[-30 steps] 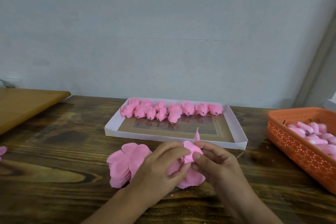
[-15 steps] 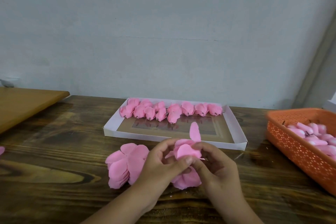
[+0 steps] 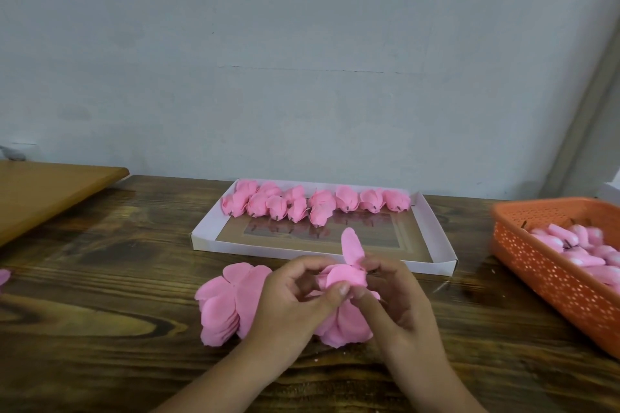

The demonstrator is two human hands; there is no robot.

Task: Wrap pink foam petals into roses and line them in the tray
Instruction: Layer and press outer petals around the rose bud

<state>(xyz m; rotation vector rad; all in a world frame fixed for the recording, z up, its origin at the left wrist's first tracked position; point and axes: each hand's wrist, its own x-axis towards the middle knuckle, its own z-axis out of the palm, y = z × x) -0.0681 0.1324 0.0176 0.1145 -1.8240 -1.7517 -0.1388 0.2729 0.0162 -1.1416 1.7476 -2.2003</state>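
A half-wrapped pink foam rose is held between both hands just above the wooden table. My left hand pinches its front petal with thumb and fingers. My right hand grips it from the right, and one petal sticks up above the fingers. A stack of flat pink petals lies on the table under and left of my hands. The white tray stands behind, with several finished roses in a row along its far side.
An orange perforated basket holding pink buds sits at the right edge. A lighter wooden board lies at the far left. A stray pink petal shows at the left border. A grey wall rises behind the table.
Both hands have lifted the rose slightly and turned it. One petal that was a thin sliver now stands up broad above my right fingers.
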